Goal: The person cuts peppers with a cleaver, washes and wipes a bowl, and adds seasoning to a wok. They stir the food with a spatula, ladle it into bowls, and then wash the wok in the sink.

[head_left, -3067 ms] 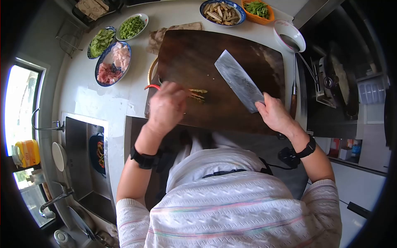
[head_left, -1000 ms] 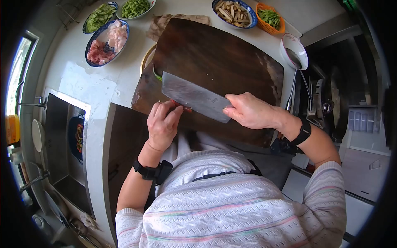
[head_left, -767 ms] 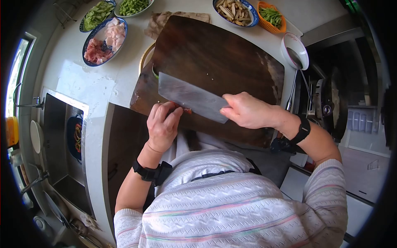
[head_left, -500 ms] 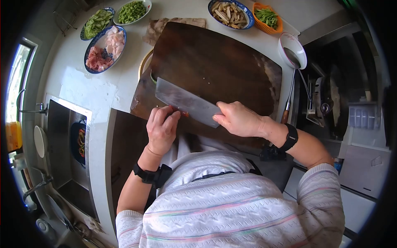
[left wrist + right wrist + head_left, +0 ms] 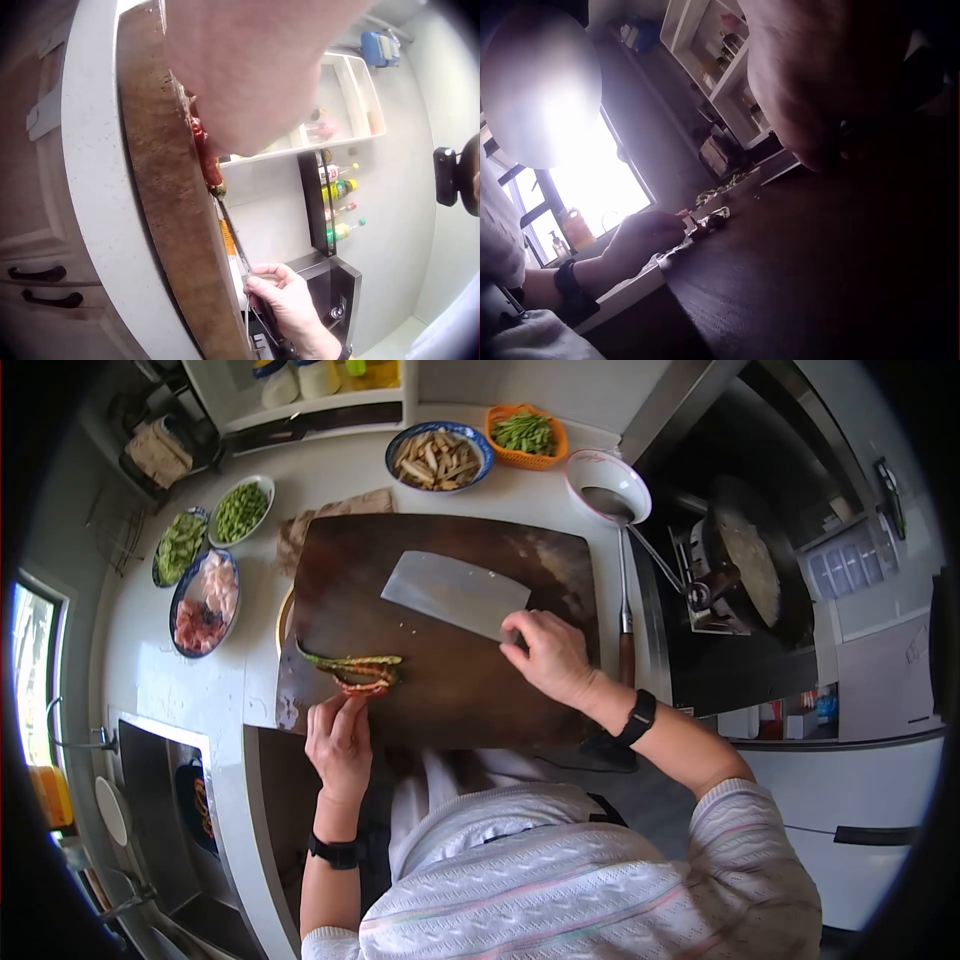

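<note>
The left hand [image 5: 339,745] is resting at the near edge of the cutting board [image 5: 440,700], its fingers straight and relaxed, their tips just touching the red and green peppers [image 5: 355,670] without closing round them. Half a second ago this hand was pinning the red pepper under the blade; now the peppers are lying exposed in a small heap on the near left part of the board. The right hand [image 5: 548,657] is curling round the handle of the cleaver [image 5: 455,593], whose blade has swung away and is now lying nearly flat on the board, well apart from the peppers. That suggests a pause between cuts while the pieces are being lined up again. Beyond the board, 4 dishes are standing along the counter: a plate of raw meat [image 5: 203,603], 2 small bowls of greens [image 5: 240,510], and a bowl of pale strips [image 5: 437,456].
</note>
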Action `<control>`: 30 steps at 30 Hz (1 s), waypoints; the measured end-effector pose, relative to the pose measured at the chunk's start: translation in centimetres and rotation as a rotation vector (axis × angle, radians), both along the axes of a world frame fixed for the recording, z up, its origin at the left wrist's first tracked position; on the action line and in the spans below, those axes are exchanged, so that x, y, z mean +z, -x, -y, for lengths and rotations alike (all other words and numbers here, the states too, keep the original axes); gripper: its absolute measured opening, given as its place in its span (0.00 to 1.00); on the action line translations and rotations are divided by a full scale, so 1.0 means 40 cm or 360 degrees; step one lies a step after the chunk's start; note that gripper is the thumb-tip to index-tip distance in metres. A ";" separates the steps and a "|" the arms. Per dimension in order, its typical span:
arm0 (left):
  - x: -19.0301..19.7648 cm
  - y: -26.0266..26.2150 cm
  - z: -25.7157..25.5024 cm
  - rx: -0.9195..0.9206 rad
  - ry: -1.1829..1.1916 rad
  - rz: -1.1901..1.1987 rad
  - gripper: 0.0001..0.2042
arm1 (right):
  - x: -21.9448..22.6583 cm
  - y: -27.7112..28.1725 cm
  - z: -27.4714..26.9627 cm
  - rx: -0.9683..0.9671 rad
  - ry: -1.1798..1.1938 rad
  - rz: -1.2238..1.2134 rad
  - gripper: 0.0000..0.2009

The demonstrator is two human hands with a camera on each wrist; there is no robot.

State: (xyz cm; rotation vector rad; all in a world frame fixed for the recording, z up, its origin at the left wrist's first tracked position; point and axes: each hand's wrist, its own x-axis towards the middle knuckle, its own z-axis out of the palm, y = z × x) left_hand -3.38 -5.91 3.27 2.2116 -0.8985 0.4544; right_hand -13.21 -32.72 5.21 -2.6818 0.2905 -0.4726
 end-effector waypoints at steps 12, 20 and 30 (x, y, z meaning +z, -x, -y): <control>0.031 0.043 -0.158 0.0406 0.0058 -0.0205 0.06 | 0.037 0.269 0.200 -0.0700 -0.0241 0.0001 0.03; -0.057 0.087 -0.344 0.0568 -0.0039 -0.0279 0.05 | -0.032 0.424 0.244 -0.1091 -0.0327 -0.0365 0.05; -0.004 0.187 -0.598 0.1486 0.0138 -0.0545 0.06 | 0.045 0.351 0.119 -0.0466 -0.1133 -0.0205 0.04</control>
